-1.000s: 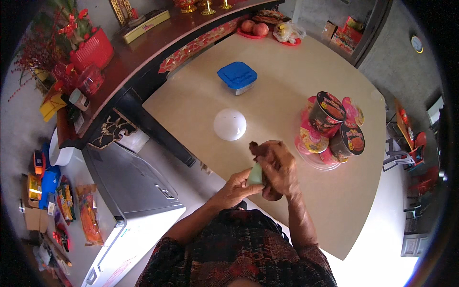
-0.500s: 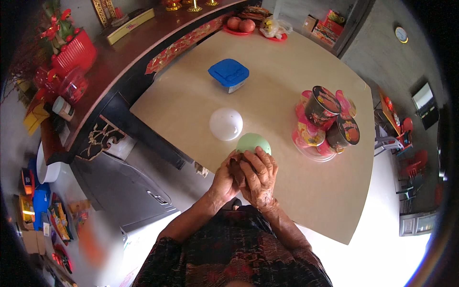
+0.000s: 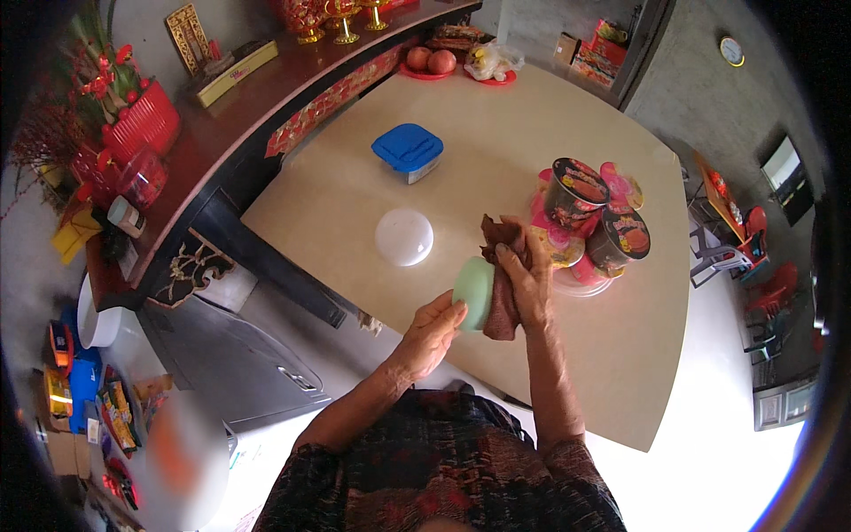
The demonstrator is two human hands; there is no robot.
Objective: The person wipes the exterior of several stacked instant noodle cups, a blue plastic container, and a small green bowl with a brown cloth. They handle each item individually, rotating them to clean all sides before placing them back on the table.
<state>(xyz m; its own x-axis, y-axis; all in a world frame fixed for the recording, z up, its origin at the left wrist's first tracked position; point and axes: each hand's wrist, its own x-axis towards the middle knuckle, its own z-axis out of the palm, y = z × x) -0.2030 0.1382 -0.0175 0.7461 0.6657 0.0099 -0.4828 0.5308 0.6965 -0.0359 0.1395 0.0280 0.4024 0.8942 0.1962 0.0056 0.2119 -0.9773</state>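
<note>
Beige table (image 3: 496,115) beside dark wood sideboard (image 3: 239,106); grey wall (image 3: 709,106) with round clock (image 3: 731,50); red chairs (image 3: 762,275) on pale, brightly lit floor (image 3: 709,426).

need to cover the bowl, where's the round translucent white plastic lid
In the head view the round translucent white plastic lid lies on the beige table, left of the hands, near the blue-lidded container.

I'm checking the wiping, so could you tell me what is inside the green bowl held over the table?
A brown cloth is pressed into the green bowl by the right hand. The bowl's inner surface is hidden.
</note>
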